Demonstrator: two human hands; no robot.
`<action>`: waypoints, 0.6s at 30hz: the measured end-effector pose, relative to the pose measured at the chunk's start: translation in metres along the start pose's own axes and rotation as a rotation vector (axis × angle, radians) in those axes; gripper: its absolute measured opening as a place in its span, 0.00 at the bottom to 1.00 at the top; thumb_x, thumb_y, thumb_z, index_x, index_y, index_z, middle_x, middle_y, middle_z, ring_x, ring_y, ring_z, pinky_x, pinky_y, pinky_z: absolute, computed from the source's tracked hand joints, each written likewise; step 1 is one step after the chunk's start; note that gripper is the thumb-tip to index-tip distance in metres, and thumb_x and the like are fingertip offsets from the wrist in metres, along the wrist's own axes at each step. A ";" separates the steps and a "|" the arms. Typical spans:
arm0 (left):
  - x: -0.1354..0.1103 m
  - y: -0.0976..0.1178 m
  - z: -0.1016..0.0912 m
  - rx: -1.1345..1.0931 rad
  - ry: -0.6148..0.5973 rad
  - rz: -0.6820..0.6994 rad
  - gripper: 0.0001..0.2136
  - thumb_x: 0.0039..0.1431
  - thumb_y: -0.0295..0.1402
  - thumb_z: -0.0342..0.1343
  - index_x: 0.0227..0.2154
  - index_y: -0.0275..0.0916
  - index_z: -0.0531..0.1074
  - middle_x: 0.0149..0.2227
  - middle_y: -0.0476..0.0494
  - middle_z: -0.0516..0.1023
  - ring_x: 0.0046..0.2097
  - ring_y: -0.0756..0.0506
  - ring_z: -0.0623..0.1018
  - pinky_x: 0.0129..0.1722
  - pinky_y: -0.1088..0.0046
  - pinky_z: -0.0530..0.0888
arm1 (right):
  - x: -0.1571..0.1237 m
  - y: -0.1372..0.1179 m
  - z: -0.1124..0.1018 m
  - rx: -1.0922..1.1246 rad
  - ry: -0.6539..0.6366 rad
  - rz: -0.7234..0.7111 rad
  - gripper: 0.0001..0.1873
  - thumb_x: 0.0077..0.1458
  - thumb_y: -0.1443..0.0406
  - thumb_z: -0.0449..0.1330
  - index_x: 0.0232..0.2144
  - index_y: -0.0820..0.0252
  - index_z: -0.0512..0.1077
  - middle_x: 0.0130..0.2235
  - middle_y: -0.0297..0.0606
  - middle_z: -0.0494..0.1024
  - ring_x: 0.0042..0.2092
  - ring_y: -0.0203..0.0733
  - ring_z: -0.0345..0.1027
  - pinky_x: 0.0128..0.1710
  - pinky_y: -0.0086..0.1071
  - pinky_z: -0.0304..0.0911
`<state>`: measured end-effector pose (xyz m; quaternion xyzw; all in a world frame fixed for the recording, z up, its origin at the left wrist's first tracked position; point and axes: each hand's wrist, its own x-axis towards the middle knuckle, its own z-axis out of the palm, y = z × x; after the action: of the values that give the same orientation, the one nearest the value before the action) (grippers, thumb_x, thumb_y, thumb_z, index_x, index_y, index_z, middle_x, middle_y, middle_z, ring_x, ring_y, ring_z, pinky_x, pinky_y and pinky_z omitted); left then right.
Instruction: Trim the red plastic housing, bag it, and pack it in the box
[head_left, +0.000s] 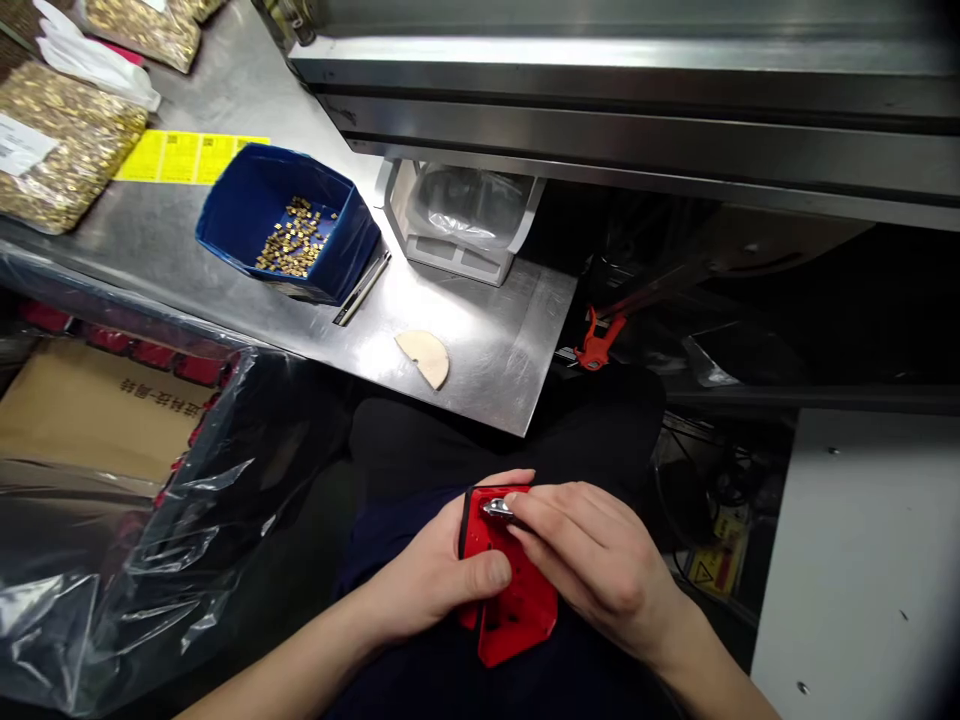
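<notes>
My left hand (450, 570) grips a red plastic part (517, 610) with a black edge over my lap, its thumb pressed on the inner face. The part is hollow, with small holes and raised walls. Between the thumb and fingers of my right hand (592, 560) is a small shiny metal tool (497, 509), its tip at the upper inside corner of the red part. Fingers cover most of the tool, so its exact kind is hidden.
On the metal table (487, 370) are a blue bin (247, 215) of small brass pieces, a utility knife (362, 290), a half-round disc (427, 357) and a grey bin (457, 258). A plastic-lined box (97, 410) stands left. Orange-handled pliers (598, 342) are beyond the table corner.
</notes>
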<state>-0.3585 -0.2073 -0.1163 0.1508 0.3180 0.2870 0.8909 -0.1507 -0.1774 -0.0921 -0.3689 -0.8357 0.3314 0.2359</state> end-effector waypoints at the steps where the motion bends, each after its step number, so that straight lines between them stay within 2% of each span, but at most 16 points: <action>1: 0.000 0.000 0.000 0.008 0.001 0.003 0.43 0.56 0.53 0.69 0.68 0.43 0.57 0.61 0.32 0.72 0.63 0.29 0.72 0.61 0.51 0.66 | 0.001 0.001 0.000 -0.006 -0.003 -0.013 0.19 0.65 0.75 0.60 0.57 0.64 0.70 0.47 0.46 0.82 0.46 0.46 0.77 0.45 0.40 0.72; 8: -0.001 0.002 0.001 0.014 -0.026 0.012 0.43 0.56 0.54 0.68 0.68 0.42 0.57 0.63 0.31 0.71 0.64 0.29 0.70 0.62 0.52 0.65 | 0.004 0.001 -0.002 -0.032 -0.012 -0.040 0.19 0.67 0.74 0.58 0.58 0.62 0.69 0.46 0.45 0.83 0.45 0.45 0.79 0.44 0.39 0.75; 11: -0.001 0.002 0.000 0.006 -0.030 0.018 0.41 0.57 0.53 0.68 0.67 0.43 0.59 0.62 0.33 0.72 0.62 0.31 0.72 0.61 0.53 0.67 | 0.003 0.003 -0.001 -0.081 -0.008 -0.077 0.20 0.66 0.74 0.59 0.58 0.63 0.69 0.46 0.47 0.84 0.46 0.48 0.80 0.44 0.40 0.76; 18: 0.007 0.011 0.000 0.020 -0.109 0.027 0.39 0.55 0.51 0.70 0.64 0.39 0.65 0.54 0.35 0.77 0.56 0.32 0.75 0.58 0.54 0.69 | 0.004 0.005 -0.006 -0.186 -0.061 -0.168 0.23 0.67 0.74 0.56 0.63 0.67 0.66 0.48 0.52 0.83 0.51 0.52 0.79 0.47 0.43 0.78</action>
<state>-0.3585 -0.1947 -0.1143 0.1792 0.2699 0.2870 0.9015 -0.1471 -0.1698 -0.0910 -0.3076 -0.8976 0.2424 0.2022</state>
